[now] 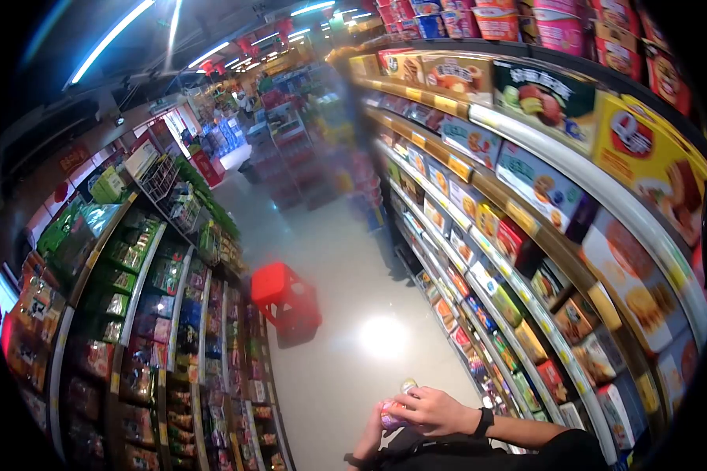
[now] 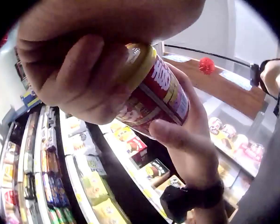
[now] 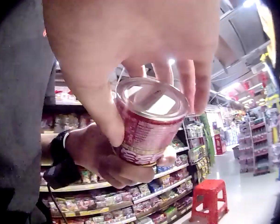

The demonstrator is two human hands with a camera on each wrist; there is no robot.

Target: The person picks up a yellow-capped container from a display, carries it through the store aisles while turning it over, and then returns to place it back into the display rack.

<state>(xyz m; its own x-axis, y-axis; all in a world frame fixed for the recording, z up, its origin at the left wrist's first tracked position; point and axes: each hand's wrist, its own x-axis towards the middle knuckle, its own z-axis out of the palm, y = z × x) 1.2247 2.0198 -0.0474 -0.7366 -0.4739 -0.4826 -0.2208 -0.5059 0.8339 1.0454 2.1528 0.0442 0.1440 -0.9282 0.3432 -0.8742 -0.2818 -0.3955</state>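
Observation:
Both hands are on one small can [image 3: 147,133] with a dark red, printed label, held in front of the body. In the right wrist view its silver-rimmed end faces up, and the right hand [image 3: 135,51] grips it there, thumb on one side and fingers on the other. Below, the left hand [image 3: 107,156] holds the lower part with curled fingers. The left wrist view shows the can's yellow rim partly covered by the left hand [image 2: 79,79]. In the head view the right hand [image 1: 432,411] hides much of the can.
I stand in a shop aisle. Shelves of boxed snacks [image 1: 542,184] rise on the right, with instant noodle tubs [image 1: 495,20] on top. Shelves of packets [image 1: 153,314] line the left. A red plastic stool [image 1: 285,294] stands on the pale floor [image 1: 338,306] by the left shelves.

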